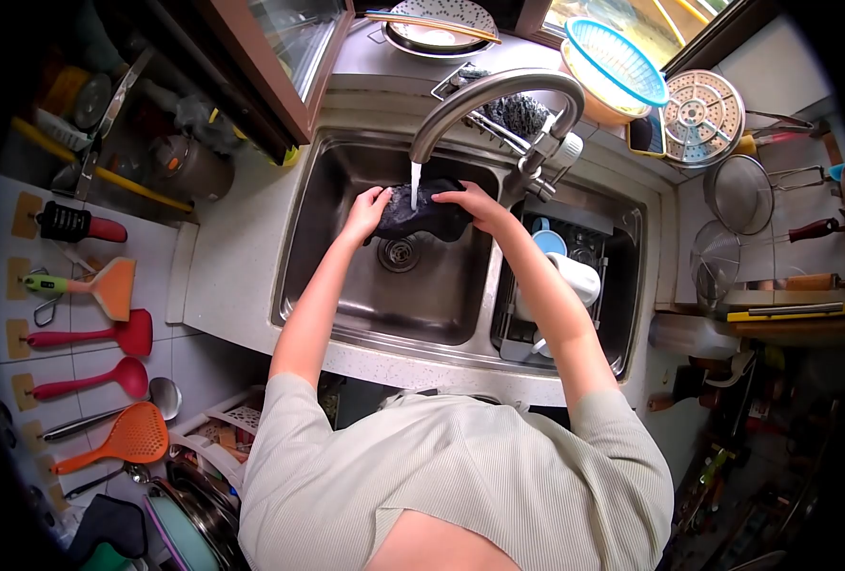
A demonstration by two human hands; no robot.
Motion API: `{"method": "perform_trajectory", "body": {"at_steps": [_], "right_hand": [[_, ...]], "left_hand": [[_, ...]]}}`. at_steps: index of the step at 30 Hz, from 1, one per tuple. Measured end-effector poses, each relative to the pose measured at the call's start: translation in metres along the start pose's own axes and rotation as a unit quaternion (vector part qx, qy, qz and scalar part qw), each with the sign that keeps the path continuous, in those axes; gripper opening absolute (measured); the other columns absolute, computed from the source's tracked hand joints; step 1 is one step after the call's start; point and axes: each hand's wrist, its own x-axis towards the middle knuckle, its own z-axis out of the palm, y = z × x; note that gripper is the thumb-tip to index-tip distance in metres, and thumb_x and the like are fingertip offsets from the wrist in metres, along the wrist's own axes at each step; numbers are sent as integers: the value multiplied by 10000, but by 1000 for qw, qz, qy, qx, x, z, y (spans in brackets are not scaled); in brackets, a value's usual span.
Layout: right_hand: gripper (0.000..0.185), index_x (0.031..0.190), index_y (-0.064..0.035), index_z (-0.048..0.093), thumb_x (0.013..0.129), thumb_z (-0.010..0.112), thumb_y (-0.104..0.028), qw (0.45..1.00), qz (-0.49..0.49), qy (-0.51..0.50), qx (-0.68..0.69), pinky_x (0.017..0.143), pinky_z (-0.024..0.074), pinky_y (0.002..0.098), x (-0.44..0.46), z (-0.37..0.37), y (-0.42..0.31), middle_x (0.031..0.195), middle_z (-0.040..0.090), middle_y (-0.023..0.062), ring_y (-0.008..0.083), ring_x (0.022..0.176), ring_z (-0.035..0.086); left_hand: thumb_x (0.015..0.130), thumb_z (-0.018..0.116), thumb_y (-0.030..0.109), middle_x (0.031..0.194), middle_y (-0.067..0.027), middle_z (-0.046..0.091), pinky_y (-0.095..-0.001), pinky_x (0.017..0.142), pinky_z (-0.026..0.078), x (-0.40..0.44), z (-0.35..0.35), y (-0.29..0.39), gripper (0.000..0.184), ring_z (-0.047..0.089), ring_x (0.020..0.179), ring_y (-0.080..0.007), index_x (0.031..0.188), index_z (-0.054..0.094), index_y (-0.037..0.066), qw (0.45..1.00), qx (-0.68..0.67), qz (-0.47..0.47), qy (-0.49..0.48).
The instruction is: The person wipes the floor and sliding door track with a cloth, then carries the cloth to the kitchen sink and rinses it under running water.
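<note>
A limp black cloth (421,217) is stretched between my two hands over the left basin of the steel sink (365,314). My left hand (366,211) pinches its left end, thumb on top. At the other end my right hand (477,204) grips it, with the fingers partly hidden behind the fabric. Water from the curved faucet (499,84) runs straight down onto the middle of the cloth, which looks wet. Below and slightly left of it shows the drain (399,253).
The right basin holds a rack with a white mug (575,278) and a blue cup (548,240). Behind the faucet stand a blue colander (617,61) and a patterned bowl (442,21). Strainers (738,194) hang at right, utensils (108,381) at left. An open window frame (280,86) juts in.
</note>
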Motion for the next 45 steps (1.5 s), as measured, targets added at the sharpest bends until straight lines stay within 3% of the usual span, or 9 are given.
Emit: {"method": "perform_trajectory", "body": {"at_steps": [6,10,14,18,21,27,33,35,45], "right_hand": [[725,1311,68,444,782,726,-339,986,-30,151,-59,938,432,305,1,-12,-3,1232,564,159,201,1104,553],[670,1274,57,488,815,693,-386,974,-131,163,-91,898,445,291,-3,-17,-4,1191,589,138,185,1051,574],[570,1193,39,565,824,675,-381,979,-136,151,-2,881,426,261,1,-21,0,1116,628,102,170,1016,576],[454,1130,-2,606,846,657,-352,973,-118,161,117,848,434,255,-33,-7,-24,1053,642,58,140,958,586],[392,1130,-40,604,852,654,-311,972,-114,142,148,864,441,270,-34,-17,-25,1070,639,30,134,973,590],[347,1118,-41,612,869,638,-281,974,-111,123,155,848,450,265,-45,-17,-35,1042,647,27,131,962,595],[442,1193,-1,578,906,580,-337,982,-123,128,65,925,401,260,-43,-11,-30,1133,628,55,150,1046,567],[562,1288,26,495,932,511,-409,970,-162,171,-61,1038,289,270,-42,1,-24,1305,522,115,198,1227,447],[560,1310,7,480,945,467,-418,982,-132,135,-12,1043,288,284,-17,18,-5,1335,508,125,219,1253,440]], "left_hand": [[937,551,273,728,15,577,-242,654,417,12,4,-11,312,483,701,-62,864,606,-26,998,-14,63,-15],[928,565,294,771,-53,636,-270,693,441,19,5,-18,349,550,734,-102,918,601,-54,994,33,106,7],[926,570,311,863,-135,668,-299,744,455,10,15,-4,384,603,809,-143,981,585,-69,983,146,75,83],[957,530,278,799,-9,612,-246,699,429,22,25,-10,317,518,751,-73,957,594,-33,988,-49,146,-18],[965,521,248,792,50,565,-217,693,402,7,29,16,255,467,749,-36,936,610,11,989,-124,72,-28],[971,490,207,993,-8,635,-238,832,454,-3,33,35,235,585,895,-85,1099,589,36,955,-287,-50,-50],[979,471,222,931,-19,631,-316,772,521,-8,32,38,185,604,882,-129,1021,571,72,885,-440,-144,-54],[986,447,233,960,-40,625,-351,777,537,-9,33,32,194,614,894,-158,1044,542,74,863,-478,-157,-55],[996,418,248,1011,-53,602,-353,804,532,-18,10,29,220,615,909,-175,1087,514,72,866,-479,-139,-35]]}}
